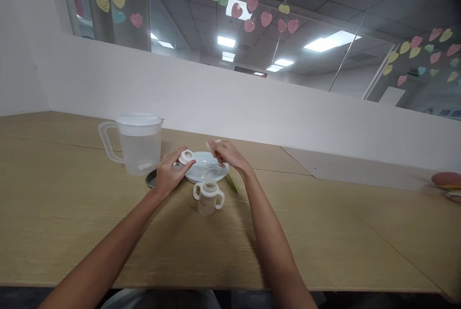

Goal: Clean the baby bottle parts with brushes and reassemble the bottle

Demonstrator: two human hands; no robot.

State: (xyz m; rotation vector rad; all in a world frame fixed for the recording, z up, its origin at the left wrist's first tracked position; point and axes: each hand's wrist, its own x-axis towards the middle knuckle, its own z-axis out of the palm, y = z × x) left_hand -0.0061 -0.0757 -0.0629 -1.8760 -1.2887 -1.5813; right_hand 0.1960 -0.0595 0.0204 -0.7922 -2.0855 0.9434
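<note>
My left hand (168, 174) pinches a white bottle collar ring (182, 159) between thumb and fingers, over the left side of a white bowl (188, 177). Above the bowl's right side, my right hand (226, 153) is closed with its fingers curled. A small pale piece shows at those fingertips, too little of it to name. Just in front of the bowl stands a clear two-handled baby bottle (207, 205), upright with its neck uncovered. Inside the bowl is something clear or whitish that I cannot make out.
A lidded clear plastic pitcher (139, 148) holding water stands at the left. The rim of a dark round dish (150, 180) shows beside my left hand. A thin green stick (233, 183) lies right of the bowl. Behind the wooden table (342, 242) runs a white wall (252, 107).
</note>
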